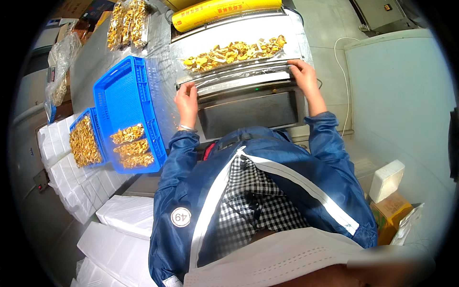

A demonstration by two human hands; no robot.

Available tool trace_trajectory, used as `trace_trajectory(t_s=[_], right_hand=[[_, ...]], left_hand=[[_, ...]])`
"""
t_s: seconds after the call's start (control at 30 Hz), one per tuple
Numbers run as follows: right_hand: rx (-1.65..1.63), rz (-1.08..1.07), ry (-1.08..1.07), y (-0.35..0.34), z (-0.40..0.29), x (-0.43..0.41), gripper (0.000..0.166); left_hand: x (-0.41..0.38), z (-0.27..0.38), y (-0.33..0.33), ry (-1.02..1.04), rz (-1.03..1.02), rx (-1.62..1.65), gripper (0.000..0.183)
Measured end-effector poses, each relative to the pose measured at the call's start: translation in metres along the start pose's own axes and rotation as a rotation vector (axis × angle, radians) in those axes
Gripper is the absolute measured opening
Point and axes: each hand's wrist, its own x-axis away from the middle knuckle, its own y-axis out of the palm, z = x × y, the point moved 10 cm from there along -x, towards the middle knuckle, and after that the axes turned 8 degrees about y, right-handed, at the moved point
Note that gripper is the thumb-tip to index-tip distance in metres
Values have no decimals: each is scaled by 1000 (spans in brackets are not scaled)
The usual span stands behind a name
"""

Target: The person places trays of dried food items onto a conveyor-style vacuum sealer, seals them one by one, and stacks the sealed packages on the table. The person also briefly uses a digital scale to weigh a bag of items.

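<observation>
A cling film wrapping machine (247, 111) with a dark metal plate on its front lies before me. Both my hands pinch the near edge of a clear plastic film (244, 74) stretched across it. My left hand (186, 104) has the film's left end between thumb and fingers. At the right end, my right hand (304, 76) grips it the same way. Just beyond the film, a long row of yellow mushrooms (233, 53) lies on the machine's bright top; any tray under them is hard to make out. A yellow-wrapped film roll (226, 12) rests at the back.
Left of the machine, a blue plastic crate (122, 93) holds three mushroom packs (132, 146). Beside it is a smaller crate of loose mushrooms (85, 141). More packs (128, 23) lie on the metal table (88, 71). White foam boxes (114, 244) are stacked at lower left.
</observation>
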Motion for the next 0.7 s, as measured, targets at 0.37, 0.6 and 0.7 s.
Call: trace_trajectory(t_s=[0.37,0.6,0.7], right_hand=[[482,5,-444,-2,-50,5,13],[-165,-287,20,-7,-12,-3,15],[-77,-254,-49,-27,-38,17,16]], left_hand=[[-14,-10,1,193,-150,-164,22],[15,-12,4,-190,-153,993,16],[31,6,-32,-195,-87,918,15]])
